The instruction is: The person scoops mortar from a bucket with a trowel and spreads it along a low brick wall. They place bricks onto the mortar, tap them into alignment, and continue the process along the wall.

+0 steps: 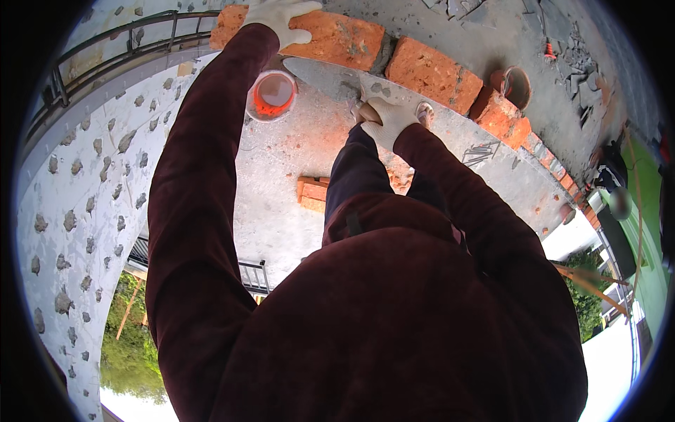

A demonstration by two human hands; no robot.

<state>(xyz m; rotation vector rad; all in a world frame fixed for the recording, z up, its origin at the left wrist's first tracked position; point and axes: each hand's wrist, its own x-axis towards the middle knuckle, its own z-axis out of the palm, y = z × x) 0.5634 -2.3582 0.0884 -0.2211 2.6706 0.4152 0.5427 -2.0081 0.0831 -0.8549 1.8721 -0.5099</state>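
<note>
Two gloved hands at work on a course of red bricks, so let's start with the trowel (330, 79). Its grey, mortar-smeared blade lies flat just beyond the right fingers, its long axis running from the handle at the right hand (385, 121) out toward the upper left, tip pointing at the left hand's brick. The right hand's fingers are clenched around the trowel handle, knuckles up, glove white against the maroon sleeve. That hand is plainly the nearer one to the blade; the left is well apart from it, up past the tip.

Over to the left hand (280, 17): fingers spread and pressed down on top of the end brick (330, 35), thumb hooked over its near face. Resting flat on it rather than gripping it, as far as I can tell. The brick's long axis runs left to right along the wall line, with grey mortar at its right end.

Just below the left fingers and beside the trowel tip stands a clear cup (271, 95) with orange showing at its bottom. Beyond the right fingers the next brick (432, 70) sits tilted in the curving row, more bricks trailing off to the right. Past that, a small round orange pot (517, 86) on the grey concrete slab (492, 28). Near the person's legs lies a loose brick piece (313, 193) on the pale ledge (281, 162).
</note>
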